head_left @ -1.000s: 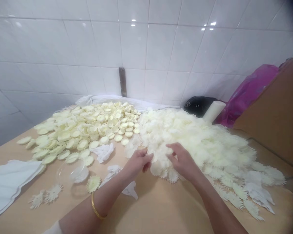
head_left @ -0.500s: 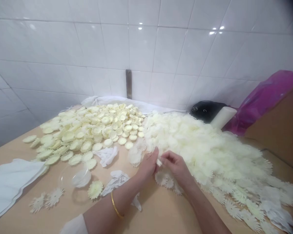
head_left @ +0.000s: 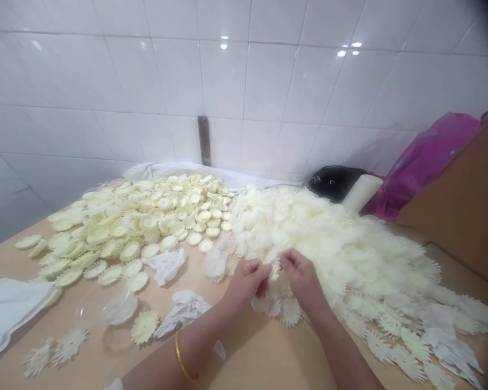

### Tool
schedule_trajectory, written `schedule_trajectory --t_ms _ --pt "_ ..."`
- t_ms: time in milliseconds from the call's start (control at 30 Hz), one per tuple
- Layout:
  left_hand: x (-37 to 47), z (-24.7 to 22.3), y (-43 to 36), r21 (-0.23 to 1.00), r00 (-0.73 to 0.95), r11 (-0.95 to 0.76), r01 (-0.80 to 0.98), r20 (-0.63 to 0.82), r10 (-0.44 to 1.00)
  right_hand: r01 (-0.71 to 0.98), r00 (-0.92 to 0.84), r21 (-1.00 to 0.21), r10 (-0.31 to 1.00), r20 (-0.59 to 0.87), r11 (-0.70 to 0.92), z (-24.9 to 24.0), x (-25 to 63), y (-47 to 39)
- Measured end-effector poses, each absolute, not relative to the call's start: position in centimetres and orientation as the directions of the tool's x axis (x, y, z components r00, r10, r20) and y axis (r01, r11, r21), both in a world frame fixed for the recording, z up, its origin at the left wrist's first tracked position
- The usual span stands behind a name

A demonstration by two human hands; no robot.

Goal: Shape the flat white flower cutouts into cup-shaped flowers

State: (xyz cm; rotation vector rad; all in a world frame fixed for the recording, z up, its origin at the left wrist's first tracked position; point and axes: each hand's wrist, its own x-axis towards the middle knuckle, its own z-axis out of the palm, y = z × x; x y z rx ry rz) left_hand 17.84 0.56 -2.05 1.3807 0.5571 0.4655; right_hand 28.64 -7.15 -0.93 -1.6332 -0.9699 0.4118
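Note:
My left hand (head_left: 246, 281), a gold bangle on its wrist, is closed in a pinch at the near edge of a heap of thin whitish toothed discs (head_left: 284, 222). Facing it, my right hand (head_left: 303, 279) also pinches with thumb and forefinger. Between the fingertips is a small pale toothed disc (head_left: 275, 271), partly hidden by the fingers. More flat toothed discs (head_left: 289, 313) lie on the table just under my hands. To the left spreads a pile of yellowish cupped discs with notched rims (head_left: 162, 216).
Crumpled white tissues (head_left: 185, 309) lie left of my forearm, near a clear plastic bowl (head_left: 120, 307) and a single yellowish disc (head_left: 145, 327). White folded sheets (head_left: 12, 309) sit far left. At back right are a black bag (head_left: 335, 181), a white roll (head_left: 361, 194) and a magenta bag (head_left: 427, 151).
My hands have drawn slightly apart, and the pale disc between them shows more. The whole view has shifted, so the table and piles appear a little further left.

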Motion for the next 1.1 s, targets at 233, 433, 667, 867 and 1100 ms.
schedule_trajectory --t_ms 233,433,667,867,1100 --pt "17.6 -1.9 0.8 0.992 0.723 0.123 -0.014 -0.075 0.686 0.350 0.474 -0.935 0.849 0.233 0.061 -0.3 27.7 -7.3" --pt "17.4 -2.0 0.5 0.996 0.733 0.084 0.027 -0.077 0.675 0.332 0.475 -0.943 0.864 0.166 -0.001 -1.0 27.6 -7.2" --pt "17.6 -1.7 -0.2 0.971 0.808 0.222 0.087 -0.199 0.554 0.601 0.593 -0.794 0.720 0.361 -0.096 -1.4 27.1 -7.3" --pt "17.4 0.1 -1.7 0.968 0.774 0.246 -0.039 -0.126 0.621 0.639 0.689 -0.746 0.571 0.446 -0.188 -0.7 27.0 -7.1" --pt "17.0 0.8 -3.0 0.991 0.683 -0.043 -0.126 0.118 0.720 0.646 0.701 -0.743 0.524 0.484 -0.178 0.7 25.7 -7.1"
